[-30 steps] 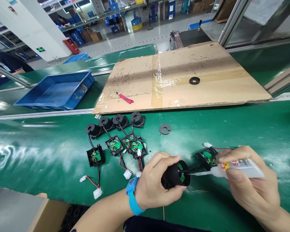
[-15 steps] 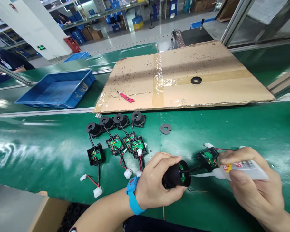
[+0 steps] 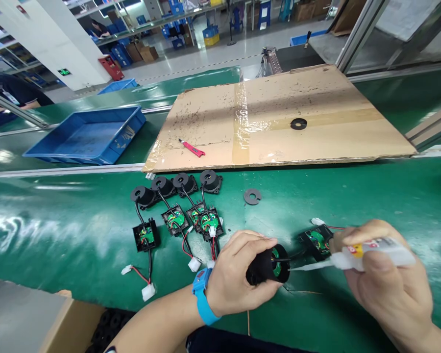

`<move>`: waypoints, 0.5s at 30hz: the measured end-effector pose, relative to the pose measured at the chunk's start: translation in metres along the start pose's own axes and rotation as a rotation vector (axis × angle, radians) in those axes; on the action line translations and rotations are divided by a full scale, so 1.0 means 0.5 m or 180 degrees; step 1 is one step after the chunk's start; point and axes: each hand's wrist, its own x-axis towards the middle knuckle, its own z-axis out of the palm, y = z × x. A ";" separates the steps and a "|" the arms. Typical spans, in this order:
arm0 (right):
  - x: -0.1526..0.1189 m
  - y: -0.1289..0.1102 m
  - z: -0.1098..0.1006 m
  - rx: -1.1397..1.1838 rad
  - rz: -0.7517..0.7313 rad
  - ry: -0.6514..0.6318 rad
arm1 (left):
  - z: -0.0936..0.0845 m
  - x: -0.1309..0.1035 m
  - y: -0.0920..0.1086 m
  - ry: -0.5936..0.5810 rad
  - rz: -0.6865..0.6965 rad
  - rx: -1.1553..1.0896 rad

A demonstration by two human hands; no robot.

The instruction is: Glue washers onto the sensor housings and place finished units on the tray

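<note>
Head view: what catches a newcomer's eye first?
The left hand grips a black housing in the lower middle, while the right hand, at right, points a white nozzle bottle at the housing's open end. A blue wristband sits behind the left hand. Farther back, a pink cutter lies on cardboard.

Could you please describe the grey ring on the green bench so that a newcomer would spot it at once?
Find the big cardboard sheet, then drop to the green bench just in front of it. Right of the row of black housings lies a flat grey ring. A notch cuts its right side, and the other ring, darker, lies on the cardboard instead.
</note>
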 end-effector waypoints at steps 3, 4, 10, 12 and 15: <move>0.022 0.005 -0.003 0.0439 0.0304 0.0201 | -0.002 0.005 -0.001 -0.0058 0.0032 0.0264; 0.029 0.008 -0.006 0.0518 0.0430 0.0249 | -0.003 0.006 -0.001 -0.0097 -0.0019 0.0304; 0.056 0.041 -0.029 0.0669 0.0747 0.0482 | 0.001 0.001 -0.009 -0.0517 -0.0790 -0.0008; 0.065 0.049 -0.037 0.0592 0.0808 0.0530 | 0.007 -0.001 -0.016 -0.0702 -0.0984 -0.0309; 0.090 0.061 -0.048 0.0242 0.0791 0.0409 | 0.016 0.001 -0.031 -0.1027 -0.1237 -0.0816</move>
